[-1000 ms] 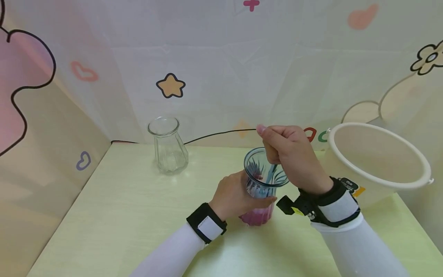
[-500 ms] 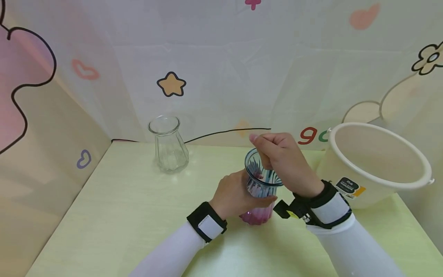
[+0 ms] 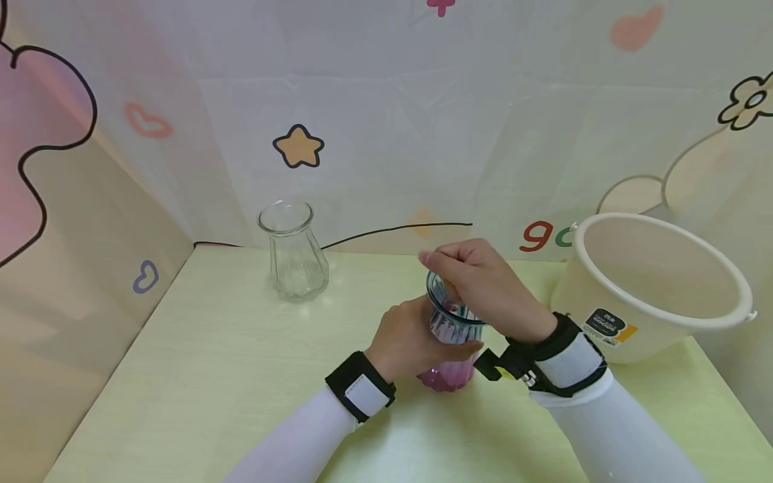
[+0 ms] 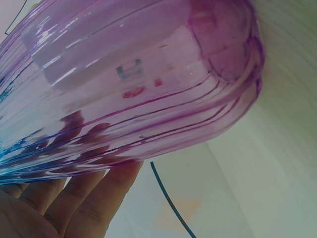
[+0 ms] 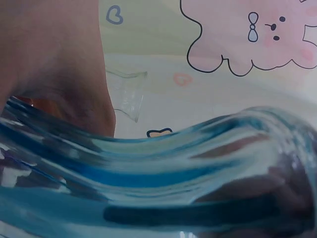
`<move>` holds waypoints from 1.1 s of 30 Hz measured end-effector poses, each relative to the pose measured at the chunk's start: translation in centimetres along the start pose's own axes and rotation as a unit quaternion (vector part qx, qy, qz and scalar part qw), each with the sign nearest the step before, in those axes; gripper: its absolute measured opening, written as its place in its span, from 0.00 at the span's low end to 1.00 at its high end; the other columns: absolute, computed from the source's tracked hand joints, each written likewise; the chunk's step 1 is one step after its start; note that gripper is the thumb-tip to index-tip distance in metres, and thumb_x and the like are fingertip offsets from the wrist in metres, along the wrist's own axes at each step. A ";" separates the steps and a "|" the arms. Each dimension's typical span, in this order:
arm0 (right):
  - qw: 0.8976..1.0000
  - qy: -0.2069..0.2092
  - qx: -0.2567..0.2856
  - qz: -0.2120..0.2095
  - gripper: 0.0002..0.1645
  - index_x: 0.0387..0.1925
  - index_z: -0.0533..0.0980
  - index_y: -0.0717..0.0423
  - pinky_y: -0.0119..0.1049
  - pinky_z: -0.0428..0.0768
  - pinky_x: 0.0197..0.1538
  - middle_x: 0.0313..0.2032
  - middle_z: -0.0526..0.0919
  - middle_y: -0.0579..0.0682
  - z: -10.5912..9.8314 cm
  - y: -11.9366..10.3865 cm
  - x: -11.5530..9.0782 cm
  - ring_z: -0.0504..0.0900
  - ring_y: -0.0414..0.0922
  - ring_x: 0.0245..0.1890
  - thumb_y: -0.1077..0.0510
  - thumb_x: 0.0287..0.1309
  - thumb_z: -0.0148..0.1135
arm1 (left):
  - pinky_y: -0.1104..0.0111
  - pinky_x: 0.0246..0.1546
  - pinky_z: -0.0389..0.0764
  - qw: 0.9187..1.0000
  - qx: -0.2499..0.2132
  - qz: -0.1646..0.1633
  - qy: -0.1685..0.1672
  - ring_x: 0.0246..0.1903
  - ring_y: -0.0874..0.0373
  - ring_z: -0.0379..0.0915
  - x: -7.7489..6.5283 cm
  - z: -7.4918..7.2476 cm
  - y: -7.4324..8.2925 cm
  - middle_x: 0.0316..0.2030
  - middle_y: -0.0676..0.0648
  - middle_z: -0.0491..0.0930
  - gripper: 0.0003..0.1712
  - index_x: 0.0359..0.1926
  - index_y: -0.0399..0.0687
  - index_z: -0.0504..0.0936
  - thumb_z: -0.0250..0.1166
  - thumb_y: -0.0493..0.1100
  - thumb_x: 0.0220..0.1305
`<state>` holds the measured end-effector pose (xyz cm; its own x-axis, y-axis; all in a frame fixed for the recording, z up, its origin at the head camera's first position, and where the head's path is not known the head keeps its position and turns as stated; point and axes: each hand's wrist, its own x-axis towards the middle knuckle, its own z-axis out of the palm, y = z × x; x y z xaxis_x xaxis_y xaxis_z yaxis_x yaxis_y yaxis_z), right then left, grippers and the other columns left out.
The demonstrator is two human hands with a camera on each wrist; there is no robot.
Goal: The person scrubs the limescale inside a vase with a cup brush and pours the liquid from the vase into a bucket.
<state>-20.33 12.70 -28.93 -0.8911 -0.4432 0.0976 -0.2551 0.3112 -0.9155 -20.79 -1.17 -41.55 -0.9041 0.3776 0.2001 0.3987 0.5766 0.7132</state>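
A: What has just changed?

B: A person's right hand (image 3: pixel 492 288) has sunk lower and to the left over a ribbed blue-to-pink glass vase (image 3: pixel 454 331), covering more of its blue rim than a second ago. The left hand (image 3: pixel 406 343) stays wrapped round the vase's body, and the vase keeps its place, right of center.

A: And the right hand's grip?

B: Its fingers are curled at the mouth, the thumb pointing far and left. Whether they grasp anything cannot be told; their tips are hidden inside the rim. Nor can it be told whether the vase's base rests on the surface.

A: What does the move mean for the work?

B: It appears to have gone deeper into the vase's mouth, with the left hand seemingly steadying the glass. Nothing suggests the job is finished.

A: Around them?

B: A pale, yellow-green table (image 3: pixel 199 376). A clear faceted glass vase (image 3: pixel 298 261) stands upright far and left of the hands, well apart from them. At far right sits a cream plastic bucket (image 3: pixel 655 342), its dark label (image 3: pixel 606 324) in full view as the right wrist moves off it.

A: And the room?

B: A printed fabric backdrop (image 3: pixel 374 94) rises behind the table's far edge, bearing hearts, an outlined orange star (image 3: pixel 298 146) and, at far right, a flower (image 3: pixel 755 100).
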 end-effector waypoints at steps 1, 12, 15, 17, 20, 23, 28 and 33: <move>1.000 -0.003 -0.006 0.004 0.34 0.21 0.62 0.72 0.38 0.65 0.28 0.13 0.61 0.47 0.0 0.0 0.0 0.62 0.47 0.17 0.49 0.77 0.53 | 0.73 0.35 0.83 1.000 0.002 0.002 0.000 0.36 0.69 0.84 0.0 0.0 0.0 0.38 0.59 0.87 0.34 0.52 0.57 0.78 0.76 0.69 0.52; 1.000 -0.011 0.000 0.011 0.32 0.21 0.62 0.69 0.38 0.64 0.28 0.14 0.61 0.47 -0.1 -0.1 0.0 0.62 0.49 0.18 0.49 0.77 0.54 | 0.72 0.37 0.84 1.000 0.002 0.000 -0.004 0.38 0.67 0.85 0.1 0.0 -0.1 0.40 0.58 0.88 0.36 0.54 0.56 0.78 0.76 0.69 0.52; 1.000 -0.001 0.017 -0.002 0.32 0.19 0.61 0.67 0.38 0.62 0.26 0.15 0.58 0.46 -0.2 -0.1 -0.2 0.59 0.50 0.18 0.51 0.77 0.53 | 0.71 0.39 0.84 1.000 0.001 -0.008 -0.005 0.40 0.66 0.86 0.0 0.0 -0.1 0.42 0.57 0.88 0.37 0.55 0.56 0.78 0.76 0.70 0.52; 1.000 0.007 0.027 -0.012 0.32 0.18 0.60 0.65 0.39 0.63 0.28 0.15 0.57 0.47 -0.3 -0.1 -0.3 0.59 0.50 0.18 0.51 0.77 0.53 | 0.71 0.40 0.84 1.000 -0.001 -0.012 -0.005 0.40 0.65 0.86 0.0 0.0 0.0 0.42 0.57 0.89 0.37 0.56 0.57 0.78 0.76 0.70 0.52; 0.999 0.019 0.037 -0.028 0.32 0.17 0.60 0.63 0.41 0.64 0.30 0.14 0.57 0.48 -0.5 0.0 -0.4 0.60 0.50 0.18 0.50 0.78 0.52 | 0.70 0.40 0.85 1.000 -0.003 -0.016 -0.006 0.40 0.65 0.85 0.0 0.0 0.0 0.43 0.57 0.88 0.38 0.56 0.57 0.77 0.76 0.70 0.51; 0.996 0.024 0.074 -0.051 0.33 0.16 0.58 0.62 0.41 0.62 0.29 0.15 0.54 0.49 -0.7 0.3 -0.4 0.57 0.50 0.17 0.52 0.79 0.50 | 0.70 0.40 0.84 1.000 -0.001 -0.017 -0.007 0.40 0.65 0.85 -0.1 0.0 0.1 0.43 0.57 0.88 0.38 0.56 0.57 0.76 0.75 0.71 0.51; 0.983 0.021 0.164 -0.082 0.31 0.16 0.56 0.59 0.42 0.52 0.24 0.16 0.50 0.50 -1.0 0.6 -0.3 0.50 0.50 0.17 0.57 0.80 0.48 | 0.72 0.38 0.84 1.000 0.000 -0.018 -0.006 0.40 0.64 0.84 -0.1 0.0 0.1 0.43 0.55 0.88 0.39 0.56 0.57 0.75 0.76 0.70 0.51; 0.979 0.028 0.186 -0.085 0.31 0.16 0.57 0.57 0.43 0.53 0.24 0.17 0.51 0.50 -1.4 0.4 -0.5 0.51 0.50 0.17 0.56 0.80 0.48 | 0.73 0.36 0.83 1.000 -0.007 -0.022 -0.010 0.39 0.64 0.84 -0.2 -0.1 0.2 0.44 0.55 0.88 0.39 0.57 0.57 0.75 0.76 0.70 0.51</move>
<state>-20.55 14.22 -28.81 -0.8696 -0.4115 0.2730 -0.2571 -0.0946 -0.9617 -20.59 -1.19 -41.40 -0.9175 0.3663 0.1549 0.3561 0.5832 0.7301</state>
